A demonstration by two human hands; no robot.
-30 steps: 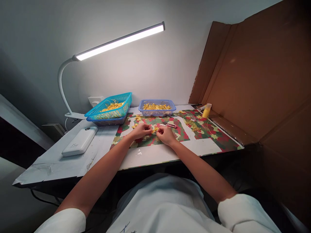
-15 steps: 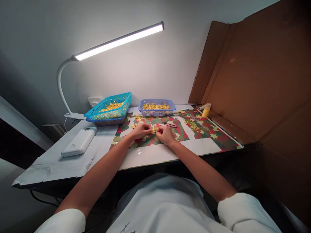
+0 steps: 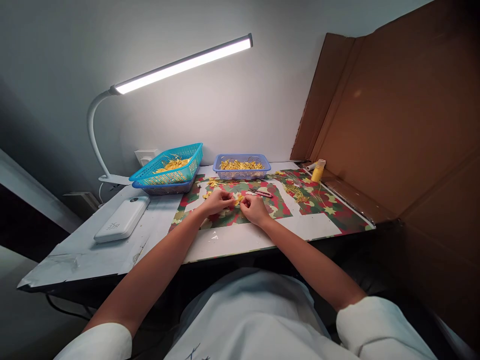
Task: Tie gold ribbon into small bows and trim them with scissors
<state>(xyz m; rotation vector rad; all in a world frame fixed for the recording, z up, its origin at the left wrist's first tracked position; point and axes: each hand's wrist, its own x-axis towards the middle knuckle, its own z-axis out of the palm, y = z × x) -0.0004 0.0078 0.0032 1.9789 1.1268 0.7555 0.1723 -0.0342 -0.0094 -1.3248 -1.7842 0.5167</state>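
The left hand [image 3: 219, 201] and right hand [image 3: 255, 208] are pinching a yellow piece [image 3: 239, 199] between them; close fingerwork is apparently underway, the next move likely calling for steadiness.

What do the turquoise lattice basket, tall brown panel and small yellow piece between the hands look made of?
Turquoise lattice basket: probably smooth moulded plastic, with regular holes. Tall brown panel: likely dull cardboard, showing folds and a ragged edge. Small yellow piece: bright, perhaps ribbon; too small to tell.

A white, bar-shaped desk lamp [image 3: 183, 67] brightly lights the smooth grey wall [image 3: 270, 100]. Outer areas are dim. Wide-angle distortion stretches the frame edges.
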